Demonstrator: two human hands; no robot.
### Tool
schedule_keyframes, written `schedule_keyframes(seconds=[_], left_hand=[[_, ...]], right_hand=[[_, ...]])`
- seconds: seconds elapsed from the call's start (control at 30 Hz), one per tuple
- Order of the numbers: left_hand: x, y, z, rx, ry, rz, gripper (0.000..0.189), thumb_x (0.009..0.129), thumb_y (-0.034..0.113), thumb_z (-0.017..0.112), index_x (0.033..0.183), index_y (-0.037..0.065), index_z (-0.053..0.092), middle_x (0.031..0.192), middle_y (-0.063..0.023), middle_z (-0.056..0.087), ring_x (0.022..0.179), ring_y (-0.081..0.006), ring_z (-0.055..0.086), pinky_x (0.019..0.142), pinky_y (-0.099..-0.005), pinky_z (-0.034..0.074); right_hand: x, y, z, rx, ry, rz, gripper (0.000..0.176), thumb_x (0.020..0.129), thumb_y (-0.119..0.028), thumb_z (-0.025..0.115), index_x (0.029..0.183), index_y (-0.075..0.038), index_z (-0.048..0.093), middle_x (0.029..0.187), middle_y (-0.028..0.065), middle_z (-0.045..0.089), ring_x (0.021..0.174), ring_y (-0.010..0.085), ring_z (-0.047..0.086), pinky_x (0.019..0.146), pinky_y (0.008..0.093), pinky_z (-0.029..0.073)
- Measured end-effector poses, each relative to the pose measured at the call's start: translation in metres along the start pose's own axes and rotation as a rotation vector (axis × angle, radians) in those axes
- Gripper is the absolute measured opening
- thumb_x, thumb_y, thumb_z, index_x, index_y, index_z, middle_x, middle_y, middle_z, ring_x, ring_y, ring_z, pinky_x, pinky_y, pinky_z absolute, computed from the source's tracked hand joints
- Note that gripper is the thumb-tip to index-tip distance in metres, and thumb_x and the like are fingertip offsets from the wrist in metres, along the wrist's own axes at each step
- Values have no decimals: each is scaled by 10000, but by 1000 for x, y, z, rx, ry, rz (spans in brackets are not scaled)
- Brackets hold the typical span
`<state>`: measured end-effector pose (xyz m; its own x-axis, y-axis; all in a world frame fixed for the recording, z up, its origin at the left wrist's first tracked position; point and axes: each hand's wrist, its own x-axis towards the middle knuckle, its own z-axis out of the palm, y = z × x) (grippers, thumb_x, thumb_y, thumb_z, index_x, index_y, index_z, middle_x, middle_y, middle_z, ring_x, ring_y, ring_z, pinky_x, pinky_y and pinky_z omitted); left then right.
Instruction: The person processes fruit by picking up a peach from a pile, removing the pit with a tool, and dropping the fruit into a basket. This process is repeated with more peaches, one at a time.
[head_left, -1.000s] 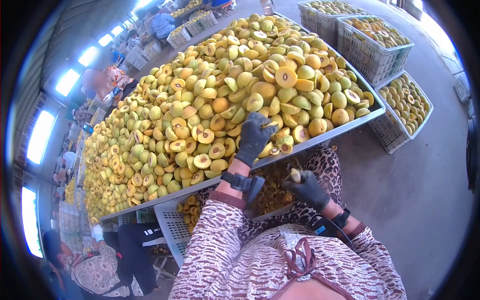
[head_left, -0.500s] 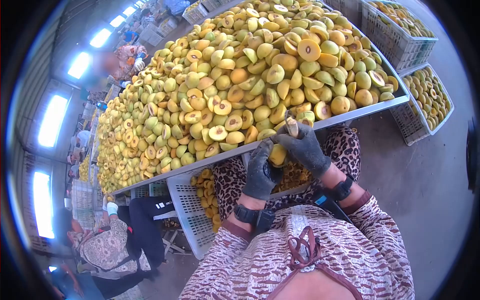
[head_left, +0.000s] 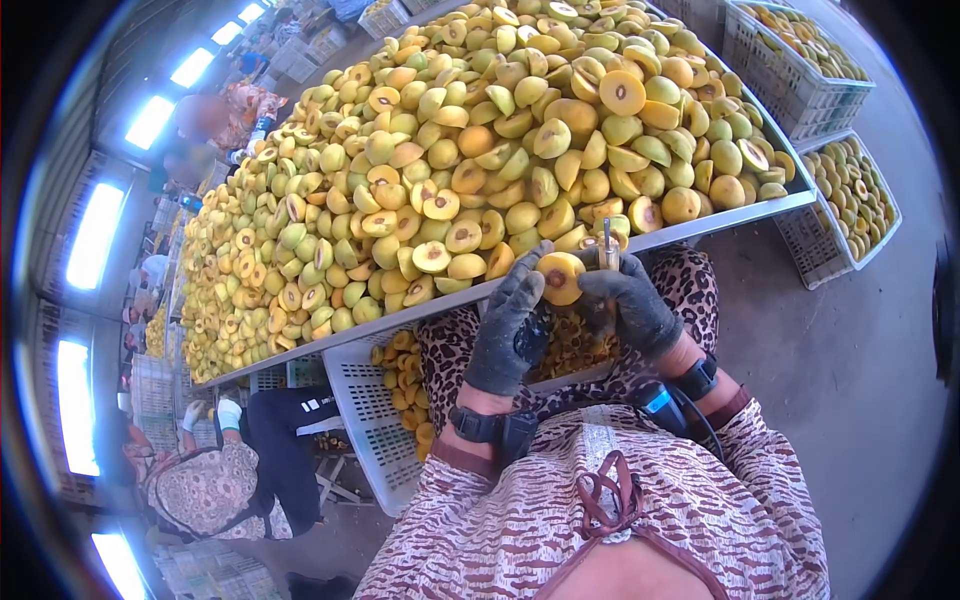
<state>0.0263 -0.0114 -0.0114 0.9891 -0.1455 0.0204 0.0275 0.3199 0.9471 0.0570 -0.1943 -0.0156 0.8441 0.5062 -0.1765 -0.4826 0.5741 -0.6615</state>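
Observation:
Both of my hands wear dark grey gloves and meet above my lap, at the near edge of the sorting table. My left hand [head_left: 508,325] grips a yellow peach half [head_left: 560,279] by its side, its cut face with a brownish centre turned up toward me. On the other side of the fruit, my right hand [head_left: 638,306] is closed around a small hand tool [head_left: 607,256] with a pale handle and a thin metal end pointing up. My right fingertips also touch the peach half. Below, partly hidden by my hands, a container holds orange-yellow fruit pieces [head_left: 568,345].
A large heap of peach halves [head_left: 400,200] fills the metal-edged table [head_left: 720,222]. A white crate [head_left: 365,420] with pitted halves stands by my left leg. Crates of fruit [head_left: 800,95] [head_left: 845,205] stand at right. Co-workers [head_left: 205,485] sit at left.
The peach half has turned so its cut face now shows toward me. The tool in my right hand has swung more upright, and that hand has shifted slightly right and down.

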Motion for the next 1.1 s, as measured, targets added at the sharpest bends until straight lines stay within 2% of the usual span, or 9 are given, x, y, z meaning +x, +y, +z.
schedule_keyframes(seconds=[0.1,0.17,0.5,0.67,0.7,0.73,0.87,1.03,1.1], left_hand=[[-1,-12,-3,-63,54,-54,423,1005,174,527,1366,-39,478,1297,-94,567,1194,-155,537,1046,-292,413],[1,-19,-5,-204,81,-122,391,995,151,542,1339,-31,502,1258,-85,589,1148,-142,561,1013,-279,440],[0,-18,11,-242,206,-60,257,927,112,640,1150,23,550,1063,-46,627,966,-103,621,843,-240,528],[4,-7,7,-434,312,-28,259,985,107,556,1225,17,525,1164,-88,584,1021,-136,616,860,-268,548],[3,-19,-11,221,314,260,336,1003,194,542,1293,27,507,1169,-142,621,1045,-205,635,917,-344,542],[1,-11,-14,224,320,267,336,1003,194,542,1293,27,507,1169,-142,621,1045,-205,635,917,-344,542],[-4,7,-14,-449,303,58,485,1039,363,471,1351,-8,478,1230,-115,575,1134,-200,586,956,-362,526],[-3,4,-4,-544,219,5,484,1052,343,423,1338,-44,477,1271,-159,574,1150,-267,590,1004,-385,498],[-5,12,3,-457,194,93,447,1047,265,415,1355,-56,464,1303,-197,554,1177,-285,577,1021,-381,481]], right_hand=[[10,13,-4,-303,112,-43,219,841,-118,646,1017,9,614,636,83,598,437,179,568,421,274,461],[24,26,-6,-1067,174,-812,203,838,-146,668,978,-21,592,648,139,609,530,291,624,497,374,495],[6,22,7,-1794,113,-934,229,771,-201,698,916,-85,563,723,109,628,638,321,648,552,428,490],[-17,27,19,-1488,-265,-884,216,755,-166,722,878,-56,583,724,151,625,657,366,634,556,469,464],[-19,33,10,-1496,-214,-731,211,774,-168,715,880,-49,576,706,167,618,655,384,627,562,477,464],[-20,34,2,-1499,-161,-578,208,794,-170,708,881,-42,568,688,183,610,653,403,619,568,484,464],[-20,34,-8,-1603,79,-312,166,849,-168,667,884,-40,568,680,220,598,676,433,602,578,468,471],[-6,36,22,-941,-20,-383,174,874,-58,624,1029,18,607,781,4,583,748,67,501,657,289,472],[-5,32,31,-925,-2,-387,174,878,-55,616,1034,21,611,798,9,598,755,71,514,665,283,475]])
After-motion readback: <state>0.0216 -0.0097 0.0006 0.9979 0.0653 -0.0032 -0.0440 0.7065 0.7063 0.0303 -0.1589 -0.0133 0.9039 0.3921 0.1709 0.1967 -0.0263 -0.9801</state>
